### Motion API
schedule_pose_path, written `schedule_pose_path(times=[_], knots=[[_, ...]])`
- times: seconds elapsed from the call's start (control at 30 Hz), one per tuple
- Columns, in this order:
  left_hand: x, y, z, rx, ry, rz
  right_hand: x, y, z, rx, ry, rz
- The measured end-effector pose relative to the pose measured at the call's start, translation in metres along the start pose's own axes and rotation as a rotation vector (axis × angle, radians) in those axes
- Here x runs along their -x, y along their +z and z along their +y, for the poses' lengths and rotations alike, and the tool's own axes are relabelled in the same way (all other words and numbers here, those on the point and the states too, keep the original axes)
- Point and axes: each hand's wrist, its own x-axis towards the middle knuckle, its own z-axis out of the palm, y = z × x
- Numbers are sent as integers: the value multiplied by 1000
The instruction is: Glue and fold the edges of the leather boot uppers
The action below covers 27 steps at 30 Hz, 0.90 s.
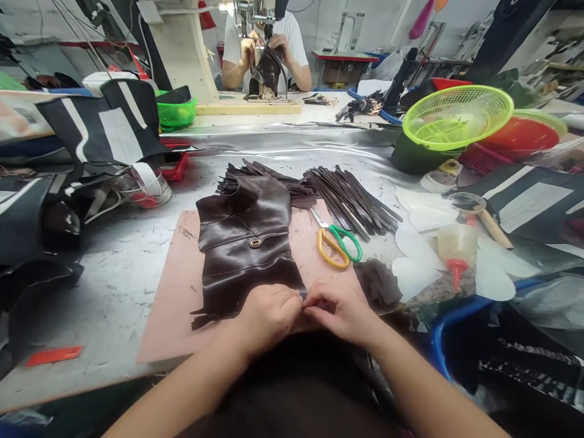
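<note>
A dark brown stitched leather piece [246, 261] with a small gold-coloured metal fitting [255, 243] lies on a pink board [171, 292]. At its lower right corner my left hand [272, 311] is closed on the leather's edge, knuckles up. My right hand [342, 311] meets it there, thumb and forefinger pinched together; what sits between those fingertips is too small to make out. Scissors [340, 243] with one green and one yellow handle rest to the right of the leather. Dark strip ends [201, 319] stick out below its lower left edge.
Bundles of dark strips [351, 198] lie behind the board, and a pile of short dark pieces [378, 283] to its right. Farther right are a glue bottle [457, 249], a lime basket [456, 115] and a blue-rimmed bin [438, 340]. Across the table a person works at a sewing machine [182, 48].
</note>
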Motion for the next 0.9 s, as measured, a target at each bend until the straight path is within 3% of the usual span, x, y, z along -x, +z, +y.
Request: schedule_pose_path(times=[0.17, 0.3, 0.6, 0.73, 0.8, 0.9], knots=[[7, -4, 7, 42, 18, -18, 1, 6, -7, -22, 113, -52], [7, -8, 13, 44, 56, 20, 4, 6, -8, -173, 189, -96], [9, -12, 20, 76, 58, 64, 17, 10, -6, -359, 156, -17], [14, -11, 21, 94, 28, 42, 36, -6, -5, -667, 153, -33], [18, -11, 22, 62, 12, -14, 48, -20, -4, -772, 167, -100], [29, -21, 21, 31, 19, -75, 56, -39, -5, -556, 120, -325]])
